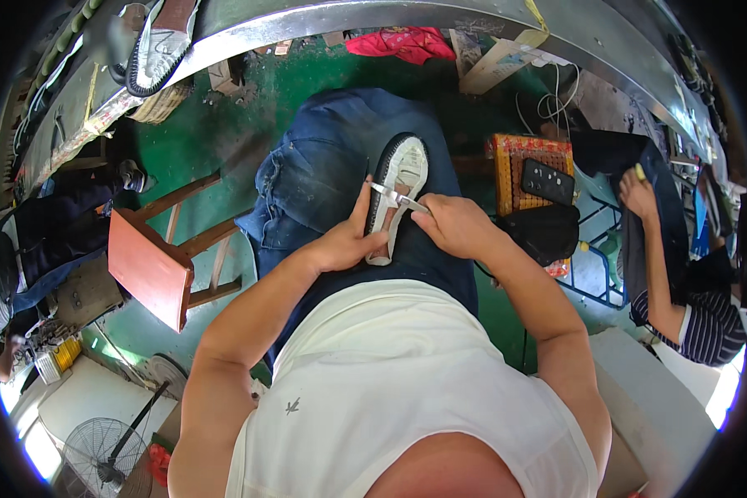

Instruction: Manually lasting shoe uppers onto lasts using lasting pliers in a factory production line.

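A white shoe (407, 159) with a dark sole edge and a brown inside rests on my lap, toe pointing away from me. My left hand (354, 234) grips its left side, the forefinger stretched along the edge and the thumb near the opening. In my right hand (456, 224) is a slim silver metal tool (400, 199), which crosses over the upper part of the shoe; its exact kind is unclear. A thin dark pointed piece shows beside the left forefinger. My fingers hide part of the shoe's opening.
A metal-edged workbench (307, 18) curves across the far side, with another shoe (159, 51) on it. A wooden stool (153, 267) stands left. On the right, a woven seat (515, 178) carries a phone (548, 181) and black bag (539, 234). People sit on both sides.
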